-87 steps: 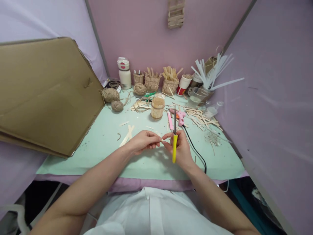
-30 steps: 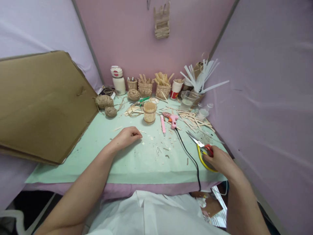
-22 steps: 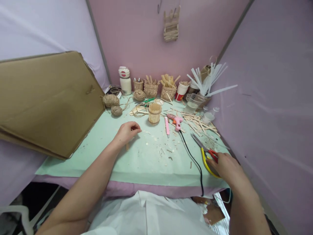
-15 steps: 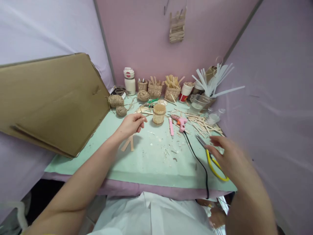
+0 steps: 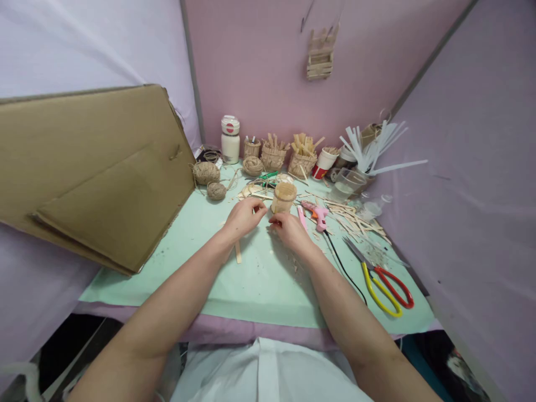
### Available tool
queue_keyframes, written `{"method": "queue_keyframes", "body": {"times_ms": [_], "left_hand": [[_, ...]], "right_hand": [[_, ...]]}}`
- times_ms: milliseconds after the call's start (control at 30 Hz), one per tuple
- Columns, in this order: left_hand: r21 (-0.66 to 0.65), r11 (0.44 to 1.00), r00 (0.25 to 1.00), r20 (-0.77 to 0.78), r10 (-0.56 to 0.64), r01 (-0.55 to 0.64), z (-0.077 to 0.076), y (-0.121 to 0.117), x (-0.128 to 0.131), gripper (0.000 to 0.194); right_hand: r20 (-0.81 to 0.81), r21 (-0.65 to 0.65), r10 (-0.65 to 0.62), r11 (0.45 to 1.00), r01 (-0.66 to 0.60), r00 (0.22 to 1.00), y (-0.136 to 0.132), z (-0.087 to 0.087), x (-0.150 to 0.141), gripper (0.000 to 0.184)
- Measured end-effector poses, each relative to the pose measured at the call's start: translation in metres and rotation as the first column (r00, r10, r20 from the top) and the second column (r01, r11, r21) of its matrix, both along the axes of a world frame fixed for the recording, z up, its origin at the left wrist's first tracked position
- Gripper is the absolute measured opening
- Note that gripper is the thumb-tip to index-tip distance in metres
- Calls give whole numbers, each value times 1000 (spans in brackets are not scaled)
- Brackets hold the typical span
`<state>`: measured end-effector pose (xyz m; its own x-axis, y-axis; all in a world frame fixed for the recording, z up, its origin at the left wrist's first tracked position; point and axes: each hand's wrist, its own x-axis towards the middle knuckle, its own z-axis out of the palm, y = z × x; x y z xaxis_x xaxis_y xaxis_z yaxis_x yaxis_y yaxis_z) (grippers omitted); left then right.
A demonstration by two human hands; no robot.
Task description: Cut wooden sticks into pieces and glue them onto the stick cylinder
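Note:
My left hand (image 5: 247, 216) is closed in a pinch above the table, just left of a small round wooden cup (image 5: 283, 197). Whatever it may hold is too small to make out. My right hand (image 5: 288, 229) is in front of the cup with its fingers curled and their tips turned toward the left hand; what is in them, if anything, is hidden. The cup stands upright and has an open top. Below my left hand lies a flat wooden strip (image 5: 238, 252), partly covered by the wrist.
A pink glue gun (image 5: 319, 216) and a pink cutter (image 5: 302, 216) lie right of the cup. Scissors with red and yellow handles (image 5: 383, 285) rest at the right. Twine balls (image 5: 206, 173), stick-filled baskets (image 5: 302, 164) and a white bottle (image 5: 230, 146) line the back. Cardboard (image 5: 104, 178) leans left.
My right hand has swung from beside the scissors to the front of the cup, near my left hand. The scissors lie on the table, and the view has shifted slightly.

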<state>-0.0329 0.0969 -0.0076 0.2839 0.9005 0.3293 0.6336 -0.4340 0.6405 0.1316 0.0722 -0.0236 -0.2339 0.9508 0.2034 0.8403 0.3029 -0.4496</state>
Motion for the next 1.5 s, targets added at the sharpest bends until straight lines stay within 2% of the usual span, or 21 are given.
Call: {"method": "queue_keyframes", "body": {"times_ms": [133,267,567,767,900,1033,1167,1300,1500], "left_hand": [[-83,989,977,-165,-134,121,-15,7,-2,18],[-137,970,957,-185,-222,199,-22,8,1,15],[-123,959,912,-298,-282,256,-26,9,6,16],[-155,974,966,-179,-189,162,-18,10,0,17],[-192,977,995,12,-95,95,-15,14,-4,18],[-280,958,982,191,-9,63,-13,14,-4,16],[-415,906,951,304,54,82,-9,12,-3,15],[-537,835,924,368,103,121,-5,11,-4,15],[-716,657,804,524,283,235,-1,6,-2,17]], "right_hand": [[-25,43,-65,997,67,998,-1,-7,8,17],[-54,63,-112,991,115,992,-5,-7,20,15],[-93,70,-22,997,29,995,-9,-10,17,12],[-31,66,43,997,-41,999,-9,-15,12,14],[35,63,70,995,-72,997,-8,-13,7,12],[99,61,78,995,-85,992,-10,-9,3,15],[125,61,81,994,-89,989,-11,-7,-1,17],[79,82,55,995,-62,995,-10,-9,-1,17],[-142,105,-4,994,20,990,-9,-12,0,18]]}}
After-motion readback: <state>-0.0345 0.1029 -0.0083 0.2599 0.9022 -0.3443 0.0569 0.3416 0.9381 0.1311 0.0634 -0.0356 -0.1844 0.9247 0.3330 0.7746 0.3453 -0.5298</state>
